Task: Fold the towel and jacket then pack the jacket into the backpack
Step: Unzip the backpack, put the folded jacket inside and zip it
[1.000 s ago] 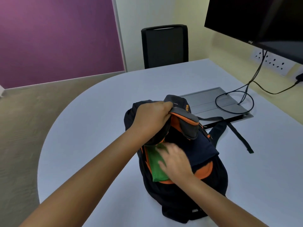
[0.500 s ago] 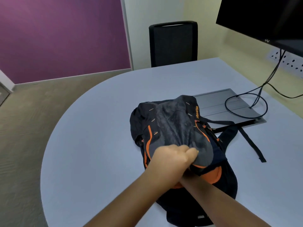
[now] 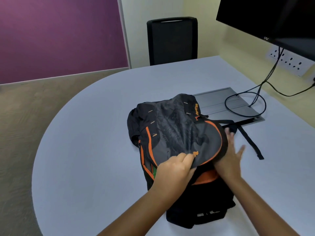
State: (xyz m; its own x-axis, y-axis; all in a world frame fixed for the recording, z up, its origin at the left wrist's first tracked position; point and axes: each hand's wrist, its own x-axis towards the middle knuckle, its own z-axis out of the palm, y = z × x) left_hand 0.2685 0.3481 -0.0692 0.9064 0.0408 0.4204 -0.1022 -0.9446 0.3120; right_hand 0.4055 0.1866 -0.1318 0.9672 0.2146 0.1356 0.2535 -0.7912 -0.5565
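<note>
1. Left hand [image 3: 175,169] pinches the near edge of the backpack's grey top flap [image 3: 180,133], fingers curled onto the fabric beside a small orange zip pull [image 3: 195,153].
2. Right hand [image 3: 229,159] lies flat against the right side of the flap, fingers straight and spread, gripping nothing; the fingertips look blurred.
3. Between the hands sits the backpack [image 3: 185,167], black with orange trim, lying on a pale rounded table [image 3: 88,150] with its flap drawn down toward the person over the opening.
4. A thin sliver of green [image 3: 154,172] shows at the left edge of the opening, under the flap. This is judged to be the jacket, already inside the bag. No towel is visible.
5. A loose black strap [image 3: 250,142] trails from the bag across the table to the right, just beyond the right hand.
6. Further right lie a grey panel [image 3: 219,99] set in the table and a looped black cable [image 3: 245,106] running up to wall sockets under a dark screen. A black chair [image 3: 172,41] stands at the far side.
7. Risks, as judgement: the green fabric near the zip line could snag in the teeth if the bag is zipped without tucking it in. The flap may spring back if the pinch slips. The strap could catch the sweeping right hand and drag the bag toward the cable.
</note>
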